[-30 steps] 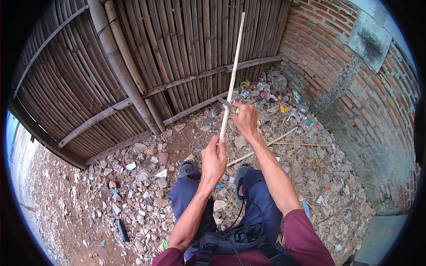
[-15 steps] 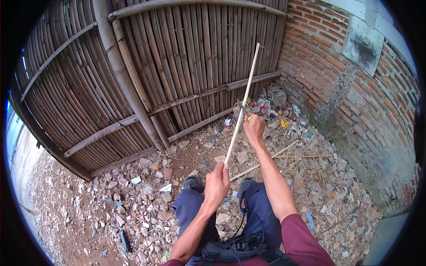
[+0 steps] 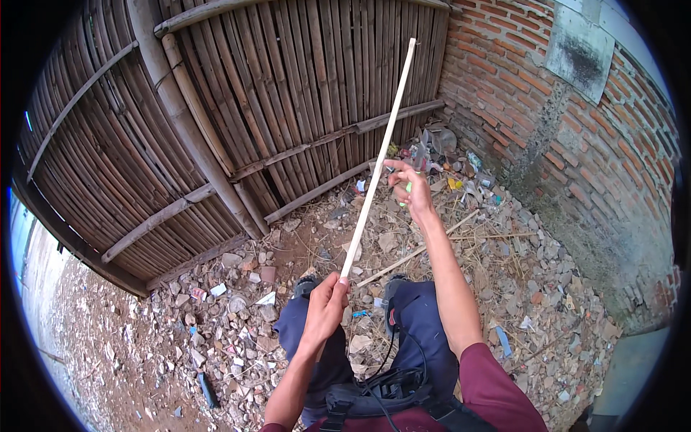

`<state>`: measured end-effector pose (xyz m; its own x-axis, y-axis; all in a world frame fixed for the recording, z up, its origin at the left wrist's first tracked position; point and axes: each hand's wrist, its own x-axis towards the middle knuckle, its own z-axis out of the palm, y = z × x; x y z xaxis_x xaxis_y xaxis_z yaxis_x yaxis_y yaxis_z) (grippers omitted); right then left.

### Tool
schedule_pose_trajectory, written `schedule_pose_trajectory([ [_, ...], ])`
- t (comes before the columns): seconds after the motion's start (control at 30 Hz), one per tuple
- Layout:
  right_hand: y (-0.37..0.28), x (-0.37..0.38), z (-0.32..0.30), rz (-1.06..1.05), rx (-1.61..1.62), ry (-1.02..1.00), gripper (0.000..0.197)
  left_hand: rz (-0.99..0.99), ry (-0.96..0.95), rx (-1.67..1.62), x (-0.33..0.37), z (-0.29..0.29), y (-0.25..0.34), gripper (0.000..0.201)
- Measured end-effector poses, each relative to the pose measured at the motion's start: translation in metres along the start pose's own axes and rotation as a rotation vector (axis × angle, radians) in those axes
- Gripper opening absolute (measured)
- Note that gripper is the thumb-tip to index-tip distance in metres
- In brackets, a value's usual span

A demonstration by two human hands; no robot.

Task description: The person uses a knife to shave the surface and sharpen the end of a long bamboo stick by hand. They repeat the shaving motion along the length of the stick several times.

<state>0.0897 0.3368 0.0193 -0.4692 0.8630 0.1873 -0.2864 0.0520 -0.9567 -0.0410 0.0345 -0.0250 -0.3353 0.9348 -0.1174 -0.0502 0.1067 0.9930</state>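
Note:
A long pale strip of wood or bamboo (image 3: 381, 164) slants up and away from my left hand (image 3: 325, 308), which is closed round its lower end. My right hand (image 3: 415, 189) holds a knife (image 3: 419, 157) with a bright green handle, its blade pointing up and away. Some fingers of that hand reach toward the middle of the strip; the index fingertip is at or very near its edge. The strip's far end stands out in front of the fence.
A bamboo fence (image 3: 288, 93) stands ahead and a brick wall (image 3: 497, 79) to the right. Litter (image 3: 453, 162) is heaped in their corner. Thin sticks (image 3: 417, 252) lie on the rubble ground (image 3: 237, 324). My knees (image 3: 421, 309) are bent below my hands.
The knife has come off the strip, and my right hand has turned, its blade now pointing upward. My left hand has shifted slightly left and down, while the strip's far end stands higher in view.

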Motion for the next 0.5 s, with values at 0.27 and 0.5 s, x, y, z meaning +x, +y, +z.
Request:
schedule_pose_trajectory([
  [0.27, -0.012, -0.016, 0.028, -0.134, 0.066, -0.056, 0.031, -0.088, -0.078, 0.077, 0.004, -0.001, 0.005, 0.034],
  [0.5, -0.007, -0.022, 0.036, -0.117, -0.024, -0.147, 0.028, 0.309, 0.047, 0.483, 0.032, 0.013, 0.052, 0.044],
])
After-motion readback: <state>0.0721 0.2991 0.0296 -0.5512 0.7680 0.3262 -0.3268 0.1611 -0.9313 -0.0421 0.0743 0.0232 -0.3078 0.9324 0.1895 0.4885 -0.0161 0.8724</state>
